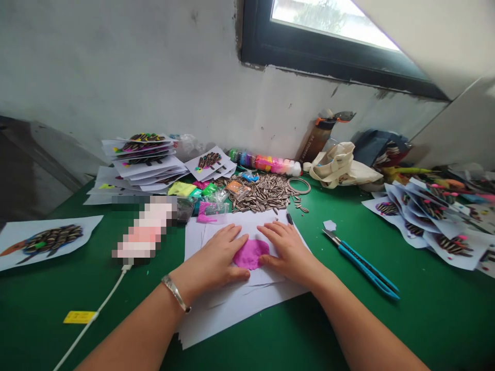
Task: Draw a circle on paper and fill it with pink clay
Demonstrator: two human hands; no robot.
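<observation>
A flat round patch of purple clay [252, 254] lies on a stack of white paper [216, 322] in front of me. My left hand [216, 257] rests on the paper, its fingers spread along the patch's left edge. On the other side, my right hand [286, 251] lies with fingers apart, the thumb at the clay's right edge. Neither hand grips anything. Just beyond the paper is a heap of striped sunflower seeds [263, 193]. A black pen [289, 218] sticks out beside the paper's top edge.
Blue tweezers [367, 270] lie at the right. Seed pictures are stacked at the back left [149, 170] and right [429, 216]. A blurred-out object [143, 232] with a white cable is at the left. Clay packets [185, 189] and a cloth bag [340, 167] stand behind.
</observation>
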